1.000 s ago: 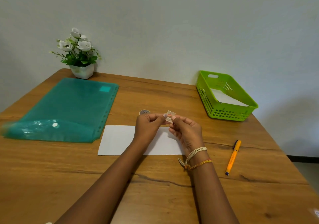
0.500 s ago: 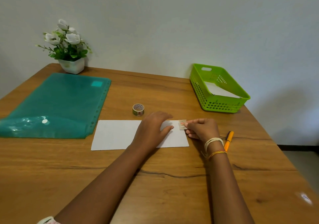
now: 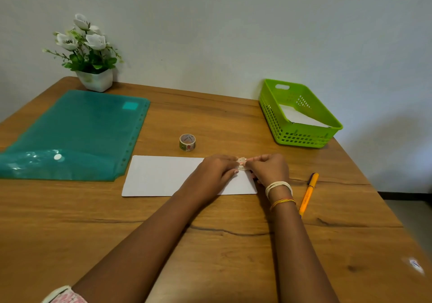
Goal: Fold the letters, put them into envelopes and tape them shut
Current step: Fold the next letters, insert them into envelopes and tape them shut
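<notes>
My fingertips on both hands pinch a short tape strip over the far right corner of the white envelope, left hand and right hand nearly touching. If it curls or lands crooked, the flap won't seal. The tape roll just beyond the envelope carries print, too small to read.

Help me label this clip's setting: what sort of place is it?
Probably a home or small office desk for paperwork: a wooden table against a plain wall, with a green document folder, a green basket holding paper, and an orange pen.
</notes>
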Demonstrator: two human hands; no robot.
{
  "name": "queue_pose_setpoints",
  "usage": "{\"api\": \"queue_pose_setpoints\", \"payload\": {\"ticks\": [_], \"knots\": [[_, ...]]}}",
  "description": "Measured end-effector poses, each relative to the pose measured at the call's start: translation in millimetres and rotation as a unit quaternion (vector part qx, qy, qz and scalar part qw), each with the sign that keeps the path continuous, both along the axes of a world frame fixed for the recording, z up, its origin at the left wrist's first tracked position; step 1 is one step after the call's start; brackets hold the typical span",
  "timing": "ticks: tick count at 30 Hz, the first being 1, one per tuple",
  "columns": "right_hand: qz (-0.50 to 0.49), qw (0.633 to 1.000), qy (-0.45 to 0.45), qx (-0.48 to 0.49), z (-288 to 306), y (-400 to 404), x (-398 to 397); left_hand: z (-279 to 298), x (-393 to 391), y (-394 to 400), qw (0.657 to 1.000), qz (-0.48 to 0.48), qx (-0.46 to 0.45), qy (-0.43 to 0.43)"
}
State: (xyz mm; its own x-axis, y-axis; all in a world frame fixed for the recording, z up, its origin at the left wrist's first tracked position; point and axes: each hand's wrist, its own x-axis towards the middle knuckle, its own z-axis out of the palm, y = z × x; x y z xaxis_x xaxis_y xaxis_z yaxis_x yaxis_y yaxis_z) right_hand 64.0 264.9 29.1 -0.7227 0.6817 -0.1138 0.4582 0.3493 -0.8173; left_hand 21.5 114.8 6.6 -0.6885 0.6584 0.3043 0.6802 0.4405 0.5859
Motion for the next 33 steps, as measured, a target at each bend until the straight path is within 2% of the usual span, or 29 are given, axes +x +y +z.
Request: {"api": "queue_pose_setpoints", "payload": {"ticks": [7,21,26,29,33], "knots": [[-0.012,1.000,-0.002,0.020,0,-2,1,-2,-1,1,0.999,-0.035,-0.027,0.012],[-0.020,0.993,-0.018,0.114,-4,-5,1,-8,-3,-1,0.999,-0.002,-0.027,-0.024],[0.084,0.986,0.017,0.145,-5,3,12,-8,-3,-3,0.998,0.009,-0.034,-0.044],[0.168,0.967,-0.027,0.191,-4,6,17,-6,-1,-3,0.998,0.021,-0.030,-0.057],[0.208,0.943,-0.064,0.250,-5,7,25,-5,0,-2,0.997,0.038,-0.031,-0.064]]}}
